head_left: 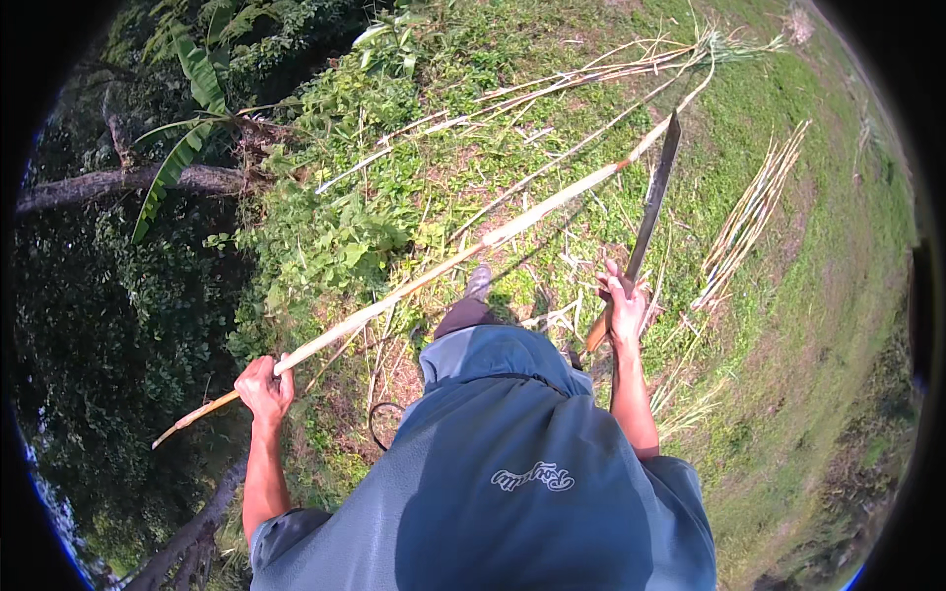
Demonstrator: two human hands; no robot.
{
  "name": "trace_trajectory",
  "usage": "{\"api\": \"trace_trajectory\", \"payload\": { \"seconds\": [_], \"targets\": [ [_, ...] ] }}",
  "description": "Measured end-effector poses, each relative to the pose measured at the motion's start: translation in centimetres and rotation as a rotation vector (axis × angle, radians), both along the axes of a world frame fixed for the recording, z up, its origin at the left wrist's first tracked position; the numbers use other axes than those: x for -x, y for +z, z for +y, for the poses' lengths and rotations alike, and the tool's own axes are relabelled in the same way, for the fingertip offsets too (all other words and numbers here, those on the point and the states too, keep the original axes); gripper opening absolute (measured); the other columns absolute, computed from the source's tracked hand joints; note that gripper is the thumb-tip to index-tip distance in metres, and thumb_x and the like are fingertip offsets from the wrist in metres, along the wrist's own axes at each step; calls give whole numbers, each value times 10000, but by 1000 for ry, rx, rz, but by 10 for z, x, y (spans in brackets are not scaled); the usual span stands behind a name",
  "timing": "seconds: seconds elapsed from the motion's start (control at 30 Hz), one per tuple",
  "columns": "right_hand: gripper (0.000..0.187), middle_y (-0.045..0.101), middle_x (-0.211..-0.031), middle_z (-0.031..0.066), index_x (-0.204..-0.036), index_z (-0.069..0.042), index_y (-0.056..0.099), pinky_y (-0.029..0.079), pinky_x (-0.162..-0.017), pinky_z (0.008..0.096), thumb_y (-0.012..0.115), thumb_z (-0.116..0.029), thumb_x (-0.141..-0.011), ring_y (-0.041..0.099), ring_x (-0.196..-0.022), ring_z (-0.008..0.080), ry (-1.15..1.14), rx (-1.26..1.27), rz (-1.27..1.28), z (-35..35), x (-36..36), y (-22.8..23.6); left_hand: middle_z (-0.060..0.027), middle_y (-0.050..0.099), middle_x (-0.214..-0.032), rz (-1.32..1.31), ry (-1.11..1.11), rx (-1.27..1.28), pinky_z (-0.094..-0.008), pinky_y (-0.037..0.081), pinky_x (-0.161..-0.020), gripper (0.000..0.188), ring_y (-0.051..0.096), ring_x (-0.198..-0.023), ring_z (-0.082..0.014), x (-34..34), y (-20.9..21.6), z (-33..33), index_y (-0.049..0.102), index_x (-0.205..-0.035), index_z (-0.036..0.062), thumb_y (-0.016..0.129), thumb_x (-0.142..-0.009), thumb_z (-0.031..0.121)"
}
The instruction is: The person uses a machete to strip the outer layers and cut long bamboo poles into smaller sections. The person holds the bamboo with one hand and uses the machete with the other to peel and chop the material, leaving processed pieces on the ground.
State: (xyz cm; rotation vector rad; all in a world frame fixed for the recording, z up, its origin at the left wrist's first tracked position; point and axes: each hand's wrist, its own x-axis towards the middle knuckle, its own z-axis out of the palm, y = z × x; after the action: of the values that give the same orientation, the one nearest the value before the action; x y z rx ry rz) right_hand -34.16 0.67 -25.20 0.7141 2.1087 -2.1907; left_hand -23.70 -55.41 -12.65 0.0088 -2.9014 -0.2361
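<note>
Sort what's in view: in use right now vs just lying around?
In use:
- long pale cane stalk, gripped near its butt end by the left hand
- long-bladed knife, gripped by the right hand, blade by the stalk

Lying about:
- bundle of stripped stalks on the grass at right
- cut leafy stalks farther off
- fallen tree trunk at left

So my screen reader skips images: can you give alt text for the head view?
Seen from above, a person's left hand grips a long pale stalk while the right hand holds a long knife raised beside it, over grass with a bundle of cut stalks.
</note>
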Motion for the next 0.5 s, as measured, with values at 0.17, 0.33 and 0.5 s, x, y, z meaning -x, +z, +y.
{"api": "trace_trajectory", "payload": {
  "seconds": [0.17,0.33,0.5],
  "targets": [
    [411,581,-1203,235,-1163,71,505,550,-870,415,627,-236,-918,604,-1107,323,-270,487,437,17,47,76,-119,366,-494,12,-128,-25,-403,293,-433,408,393,-430,-303,-28,22,60,347,-560,52,680,-775,150],
    [237,642,-1035,239,-1035,56,545,557,-842,414,614,-123,-895,661,-954,334,-393,754,552,70,8,122,-138,352,-483,60,-142,-172,-392,287,-425,318,380,-409,-299,-86,9,92,340,-554,22,608,-719,65],
    [164,646,-982,245,-964,15,550,569,-794,403,613,-115,-887,679,-877,313,-386,624,620,96,-87,172,-158,371,-483,-104,-85,-396,-404,311,-432,265,393,-407,-300,-170,-93,107,385,-544,20,582,-713,76]
  ]
}}
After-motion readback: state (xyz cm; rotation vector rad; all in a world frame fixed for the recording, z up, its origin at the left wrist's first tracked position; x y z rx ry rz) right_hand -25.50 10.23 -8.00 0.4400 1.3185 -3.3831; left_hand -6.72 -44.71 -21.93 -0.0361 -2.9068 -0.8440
